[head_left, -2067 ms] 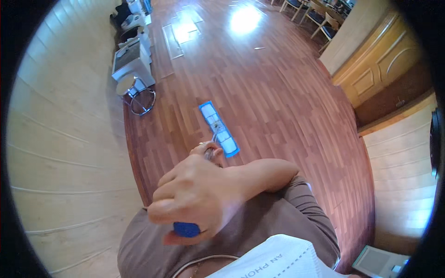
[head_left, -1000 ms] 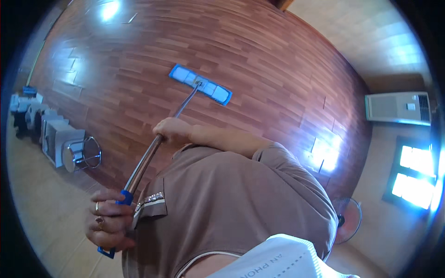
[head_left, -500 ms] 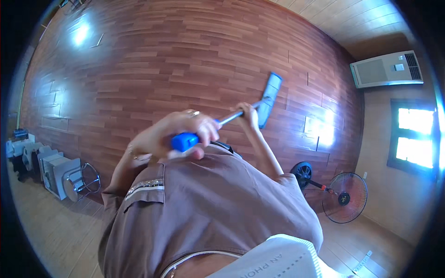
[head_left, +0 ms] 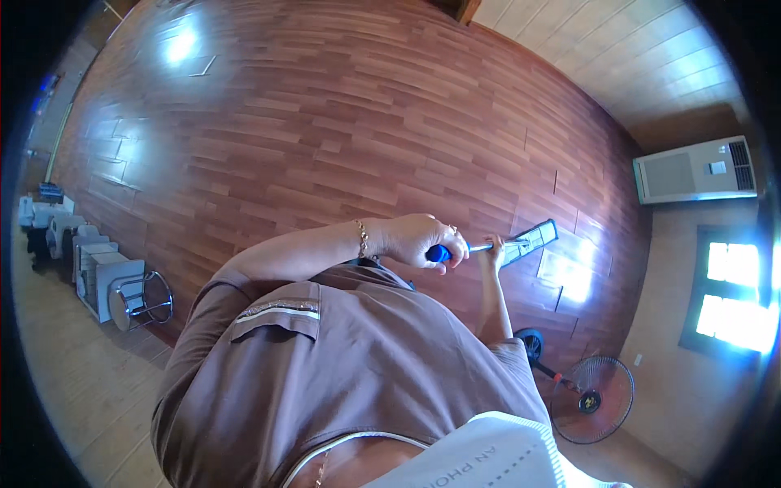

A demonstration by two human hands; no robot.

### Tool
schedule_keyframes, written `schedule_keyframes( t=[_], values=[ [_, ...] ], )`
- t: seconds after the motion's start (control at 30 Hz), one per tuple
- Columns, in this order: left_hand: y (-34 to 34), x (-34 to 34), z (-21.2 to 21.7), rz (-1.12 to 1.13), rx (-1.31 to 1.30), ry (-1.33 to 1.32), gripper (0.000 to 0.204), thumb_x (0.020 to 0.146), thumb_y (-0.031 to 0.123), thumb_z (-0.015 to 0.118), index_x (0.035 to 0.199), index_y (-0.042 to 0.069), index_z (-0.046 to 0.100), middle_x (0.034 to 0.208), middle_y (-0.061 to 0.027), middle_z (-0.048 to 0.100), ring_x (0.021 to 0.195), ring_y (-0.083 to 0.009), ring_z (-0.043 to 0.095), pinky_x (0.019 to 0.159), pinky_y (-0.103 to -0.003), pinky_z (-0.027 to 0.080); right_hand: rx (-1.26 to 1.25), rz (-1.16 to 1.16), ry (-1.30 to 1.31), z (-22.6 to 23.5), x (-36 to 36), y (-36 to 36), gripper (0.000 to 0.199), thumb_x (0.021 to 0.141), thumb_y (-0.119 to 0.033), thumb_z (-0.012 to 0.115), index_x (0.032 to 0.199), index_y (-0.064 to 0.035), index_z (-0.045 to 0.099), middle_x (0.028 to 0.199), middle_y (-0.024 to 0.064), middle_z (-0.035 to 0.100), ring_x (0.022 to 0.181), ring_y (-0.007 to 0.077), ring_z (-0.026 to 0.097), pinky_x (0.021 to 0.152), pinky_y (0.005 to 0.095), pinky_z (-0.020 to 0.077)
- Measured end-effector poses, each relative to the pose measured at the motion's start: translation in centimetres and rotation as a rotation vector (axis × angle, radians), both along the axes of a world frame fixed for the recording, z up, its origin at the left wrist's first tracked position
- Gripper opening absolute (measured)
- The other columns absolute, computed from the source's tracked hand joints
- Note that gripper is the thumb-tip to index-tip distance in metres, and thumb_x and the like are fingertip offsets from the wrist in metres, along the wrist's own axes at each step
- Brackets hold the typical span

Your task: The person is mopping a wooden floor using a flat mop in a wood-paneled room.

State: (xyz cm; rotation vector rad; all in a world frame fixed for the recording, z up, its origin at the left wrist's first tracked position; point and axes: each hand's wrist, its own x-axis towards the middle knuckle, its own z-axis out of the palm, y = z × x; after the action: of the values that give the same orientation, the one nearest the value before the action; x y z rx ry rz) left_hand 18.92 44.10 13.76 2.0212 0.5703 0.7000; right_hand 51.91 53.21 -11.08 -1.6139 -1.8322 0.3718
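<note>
The flat mop head [head_left: 530, 241], earlier out ahead on the wooden floor [head_left: 325, 122], swung across to the person's right, while the left hand [head_left: 419, 238] (once low at the hip) rose onto the blue grip [head_left: 440, 254] by the right hand [head_left: 493, 251].

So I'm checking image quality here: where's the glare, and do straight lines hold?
Head view: window light glares on the floor beside the mop head and at upper left; floorboards bow toward the rim; both hands look sharp.

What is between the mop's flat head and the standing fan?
In the head view, only bare wooden floor, with a bright patch of window light, lies between the mop head and the fan.
</note>
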Motion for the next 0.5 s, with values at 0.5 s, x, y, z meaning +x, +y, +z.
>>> schedule_keyframes(
  t=[0.5],
  values=[
    [-6.4,18.0,-0.2,0.553,0.166,0.158,0.016,0.075,0.016,0.073,0.081,0.009,0.059,0.09,-0.0023,0.064,0.086,-0.0258,0.063,0.075,-0.042,0.047,-0.301,0.602,0.167,-6.1,7.3,13.3,0.011,0.073,-0.014,0.065,0.084,-0.0142,0.065,0.086,0.0096,0.064,0.094,0.0294,0.059,0.078,0.0406,0.0474]
  ],
)
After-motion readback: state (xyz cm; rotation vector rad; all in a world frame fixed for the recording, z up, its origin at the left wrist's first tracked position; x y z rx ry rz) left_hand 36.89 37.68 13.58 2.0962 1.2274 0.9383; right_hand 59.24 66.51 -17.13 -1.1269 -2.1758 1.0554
